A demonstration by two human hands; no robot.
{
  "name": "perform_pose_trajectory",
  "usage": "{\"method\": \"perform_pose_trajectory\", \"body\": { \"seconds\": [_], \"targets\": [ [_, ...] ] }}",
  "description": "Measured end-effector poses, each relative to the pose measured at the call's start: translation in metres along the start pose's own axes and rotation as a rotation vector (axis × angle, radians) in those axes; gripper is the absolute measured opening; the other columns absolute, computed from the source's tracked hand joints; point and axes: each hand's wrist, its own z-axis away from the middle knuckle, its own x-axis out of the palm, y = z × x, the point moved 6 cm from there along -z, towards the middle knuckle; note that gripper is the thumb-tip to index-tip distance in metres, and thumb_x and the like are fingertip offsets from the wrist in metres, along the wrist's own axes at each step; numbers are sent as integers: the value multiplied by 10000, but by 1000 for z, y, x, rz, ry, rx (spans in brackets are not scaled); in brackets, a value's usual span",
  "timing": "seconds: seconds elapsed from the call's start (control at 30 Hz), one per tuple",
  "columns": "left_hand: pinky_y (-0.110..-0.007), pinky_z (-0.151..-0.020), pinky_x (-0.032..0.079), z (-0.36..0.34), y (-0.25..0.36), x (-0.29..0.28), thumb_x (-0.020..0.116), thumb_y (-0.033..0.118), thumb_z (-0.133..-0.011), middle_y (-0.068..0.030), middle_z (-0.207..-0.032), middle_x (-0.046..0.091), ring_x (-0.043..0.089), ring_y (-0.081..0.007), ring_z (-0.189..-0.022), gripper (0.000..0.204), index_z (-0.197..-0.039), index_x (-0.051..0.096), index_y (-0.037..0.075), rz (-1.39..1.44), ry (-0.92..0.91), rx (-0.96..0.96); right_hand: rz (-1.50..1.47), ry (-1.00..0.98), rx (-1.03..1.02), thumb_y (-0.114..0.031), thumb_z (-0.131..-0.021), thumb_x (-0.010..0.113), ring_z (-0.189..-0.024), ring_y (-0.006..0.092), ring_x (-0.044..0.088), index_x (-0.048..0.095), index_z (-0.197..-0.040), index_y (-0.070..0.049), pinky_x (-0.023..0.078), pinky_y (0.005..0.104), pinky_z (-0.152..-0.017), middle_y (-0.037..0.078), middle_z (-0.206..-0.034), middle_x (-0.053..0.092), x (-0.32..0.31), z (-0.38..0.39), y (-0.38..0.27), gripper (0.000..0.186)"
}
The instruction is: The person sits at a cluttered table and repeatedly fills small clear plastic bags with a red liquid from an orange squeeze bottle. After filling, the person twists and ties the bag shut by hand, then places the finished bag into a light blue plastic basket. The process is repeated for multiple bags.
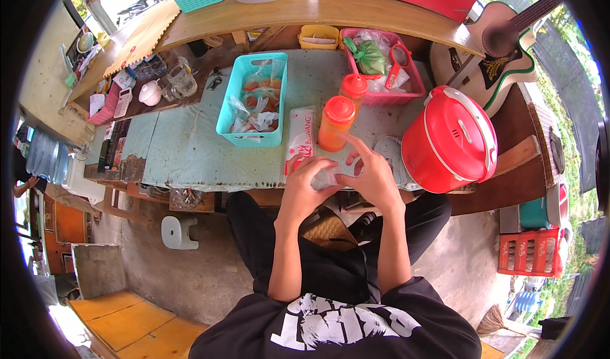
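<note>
Close to the table's front edge, my left hand is closed around a small clear plastic bag, which looks crumpled. My right hand meets it from the other side, its thumb at the bag's edge and its upper fingers curved and raised. Just beyond my left hand lies a white and red plastic packet. Two orange squeeze bottles with red-orange caps, a nearer one and a farther one, stand upright beyond my hands. Part of the bag is hidden by my fingers.
A turquoise basket with bagged food stands left of the packet. At right are a red lidded rice container and a pink basket with bags and a red strainer. A guitar leans behind. A stool stands on the floor.
</note>
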Motion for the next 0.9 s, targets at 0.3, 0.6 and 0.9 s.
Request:
{"method": "perform_pose_trajectory", "body": {
  "seconds": [0.3, 0.6, 0.9],
  "targets": [
    [-408, -1009, 427, -1, 8, -5, 851, 47, -645, -79, -1146, 677, 609, -272, -1117, 498, -1116, 691, 81, 14, 165, 92, -38, 87, 62, -161, -732, 744, -674, 237, 685, 715, -875, -48, 529, 363, -671, 92, -703, 694, 8, 0, 4, 184],
    [-396, -992, 450, 3, -3, -8, 817, 6, -676, -64, -1167, 683, 611, -263, -1138, 476, -1131, 698, 75, 97, 265, 101, 25, 131, 18, -161, -757, 727, -664, 236, 677, 715, -889, -71, 521, 357, -649, 82, -707, 688, 9, -2, -15, 160],
    [-372, -997, 449, 12, -38, -23, 800, 58, -786, -92, -1248, 671, 608, -242, -1151, 456, -1217, 655, 67, 245, 357, -113, -468, 263, 66, -240, -861, 778, -876, 146, 640, 672, -1160, -30, 491, 314, -724, 52, -942, 697, 9, -15, 34, 380]
  ]
}}
